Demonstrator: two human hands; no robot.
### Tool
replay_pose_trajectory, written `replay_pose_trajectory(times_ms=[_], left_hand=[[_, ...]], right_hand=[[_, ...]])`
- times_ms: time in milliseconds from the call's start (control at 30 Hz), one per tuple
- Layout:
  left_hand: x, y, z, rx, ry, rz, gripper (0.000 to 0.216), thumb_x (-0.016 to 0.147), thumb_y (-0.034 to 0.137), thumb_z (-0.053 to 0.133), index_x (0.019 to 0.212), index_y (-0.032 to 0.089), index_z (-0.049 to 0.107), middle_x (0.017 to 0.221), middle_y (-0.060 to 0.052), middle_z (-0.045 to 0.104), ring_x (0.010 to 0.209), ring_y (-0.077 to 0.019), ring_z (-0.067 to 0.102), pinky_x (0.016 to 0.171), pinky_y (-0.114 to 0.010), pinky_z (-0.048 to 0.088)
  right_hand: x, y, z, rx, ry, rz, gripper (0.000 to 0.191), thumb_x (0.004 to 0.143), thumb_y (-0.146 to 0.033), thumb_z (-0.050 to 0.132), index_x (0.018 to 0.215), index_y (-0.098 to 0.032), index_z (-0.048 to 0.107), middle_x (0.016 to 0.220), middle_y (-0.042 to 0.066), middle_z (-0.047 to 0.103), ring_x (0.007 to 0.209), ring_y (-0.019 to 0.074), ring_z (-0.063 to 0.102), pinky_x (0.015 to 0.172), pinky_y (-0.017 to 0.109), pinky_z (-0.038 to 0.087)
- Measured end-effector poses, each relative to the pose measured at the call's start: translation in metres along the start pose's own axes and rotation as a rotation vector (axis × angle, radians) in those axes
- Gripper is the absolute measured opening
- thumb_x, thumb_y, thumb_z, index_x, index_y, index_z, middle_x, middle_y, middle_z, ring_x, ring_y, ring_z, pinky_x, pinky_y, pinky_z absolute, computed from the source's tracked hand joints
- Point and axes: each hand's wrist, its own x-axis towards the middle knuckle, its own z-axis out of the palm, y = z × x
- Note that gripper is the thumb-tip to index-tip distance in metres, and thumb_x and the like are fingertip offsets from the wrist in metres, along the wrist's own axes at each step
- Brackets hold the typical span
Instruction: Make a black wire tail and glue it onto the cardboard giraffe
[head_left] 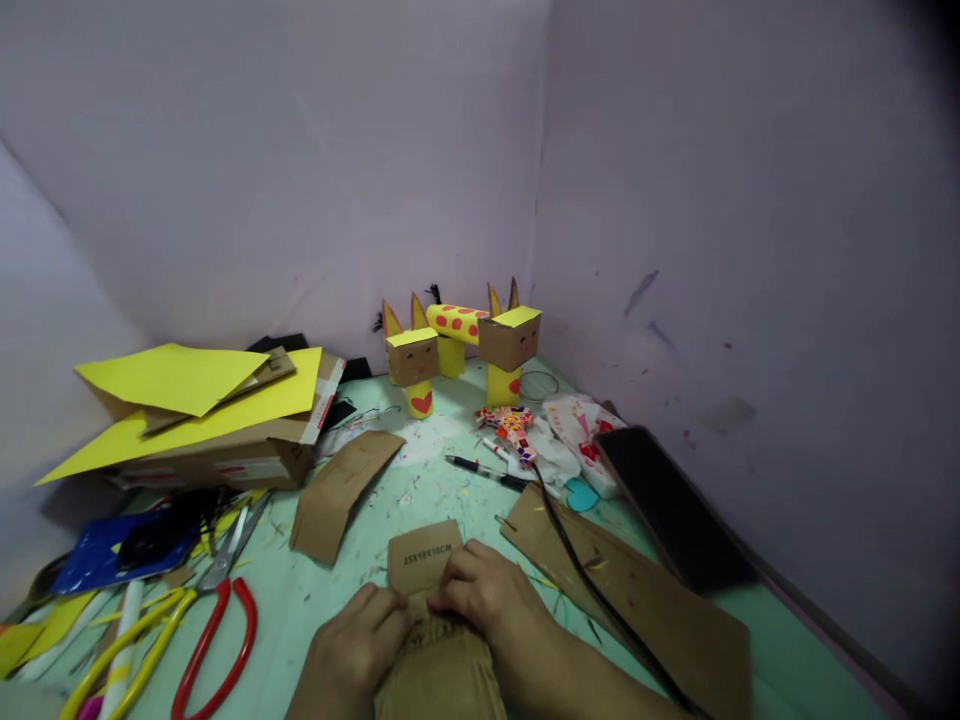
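Observation:
A brown cardboard piece point(424, 560) with printed size lettering lies on the table at the front middle, its near part running out of the bottom of the view. On its left edge, the curled fingers of my left hand point(352, 640) press against the cardboard. My right hand point(495, 605) grips the same piece from the right, its fingertips bent over the top face near the left ones. Both thumbs are mostly hidden. To the right rests a long cardboard strip point(675, 610), and a bent cardboard piece point(341, 490) sits to the upper left.
Red-and-yellow-handled scissors point(217, 570) lie left among paper scraps. A cardboard box point(285, 450) bears yellow sheets point(180, 375). Behind stand two yellow box-headed animal figures point(412, 360). A patterned glue gun point(514, 430), its black cord point(570, 555), a pen point(484, 472) and a phone point(671, 505) lie right.

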Motion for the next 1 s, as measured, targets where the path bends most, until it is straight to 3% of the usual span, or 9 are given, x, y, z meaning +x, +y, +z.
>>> replay_pose_trajectory(times_ms=[167, 333, 433, 567, 700, 867, 1000], left_hand=[[0.008, -0.009, 0.001, -0.032, -0.022, 0.006, 0.027, 0.084, 0.012, 0.041, 0.071, 0.023, 0.063, 0.061, 0.002, 0.062, 0.058, -0.0113, 0.059, 0.052, -0.017, 0.047], [0.016, -0.009, -0.002, -0.158, 0.036, -0.075, 0.026, 0.085, 0.026, 0.046, 0.064, 0.022, 0.06, 0.055, 0.001, 0.058, 0.051, -0.0128, 0.056, 0.045, -0.019, 0.044], [0.014, -0.008, -0.005, -0.22, 0.036, -0.034, 0.027, 0.087, 0.03, 0.043, 0.07, 0.023, 0.062, 0.058, -0.001, 0.06, 0.053, -0.0133, 0.057, 0.047, -0.021, 0.045], [0.011, -0.003, -0.013, -0.289, 0.051, 0.007, 0.018, 0.087, 0.026, 0.044, 0.085, 0.021, 0.061, 0.073, -0.006, 0.065, 0.066, -0.016, 0.061, 0.057, -0.024, 0.048], [0.015, 0.003, -0.018, -0.266, 0.016, 0.0, 0.018, 0.086, 0.019, 0.042, 0.079, 0.021, 0.059, 0.072, -0.005, 0.063, 0.065, -0.0155, 0.059, 0.055, -0.024, 0.047], [0.011, 0.007, -0.006, -0.188, 0.03, -0.029, 0.023, 0.084, 0.014, 0.042, 0.064, 0.02, 0.052, 0.064, -0.002, 0.055, 0.06, -0.0145, 0.053, 0.051, -0.024, 0.042], [0.0, 0.013, 0.008, -0.016, 0.115, -0.071, 0.024, 0.081, 0.007, 0.037, 0.064, 0.019, 0.051, 0.064, -0.004, 0.054, 0.059, -0.017, 0.05, 0.05, -0.027, 0.04]], right_hand=[[0.006, 0.003, 0.006, 0.004, 0.017, 0.021, 0.003, 0.069, -0.021, 0.068, 0.072, -0.021, 0.068, 0.07, 0.0, 0.063, 0.069, 0.0152, 0.056, 0.056, 0.025, 0.038], [0.011, 0.003, 0.001, 0.085, 0.091, 0.01, 0.008, 0.065, -0.028, 0.062, 0.062, -0.02, 0.064, 0.063, 0.001, 0.062, 0.061, 0.0157, 0.056, 0.055, 0.025, 0.04], [0.007, 0.006, -0.001, 0.103, 0.043, -0.024, 0.007, 0.065, -0.025, 0.064, 0.068, -0.02, 0.067, 0.067, 0.002, 0.063, 0.065, 0.0158, 0.056, 0.056, 0.025, 0.039], [0.002, 0.008, -0.004, 0.112, -0.012, -0.029, 0.018, 0.061, -0.017, 0.065, 0.08, -0.018, 0.066, 0.077, 0.003, 0.065, 0.073, 0.0167, 0.056, 0.061, 0.025, 0.04], [0.001, 0.005, -0.006, 0.164, 0.016, -0.01, 0.018, 0.059, -0.013, 0.066, 0.076, -0.018, 0.064, 0.076, 0.002, 0.064, 0.073, 0.0166, 0.056, 0.06, 0.025, 0.04], [-0.004, 0.011, 0.003, 0.136, 0.032, 0.011, 0.015, 0.077, -0.007, 0.058, 0.076, -0.02, 0.066, 0.075, 0.001, 0.065, 0.074, 0.0144, 0.058, 0.064, 0.023, 0.042], [-0.011, 0.027, 0.009, 0.077, -0.011, -0.027, 0.019, 0.089, -0.02, 0.051, 0.082, -0.024, 0.068, 0.079, 0.002, 0.066, 0.076, 0.0144, 0.06, 0.068, 0.023, 0.046]])
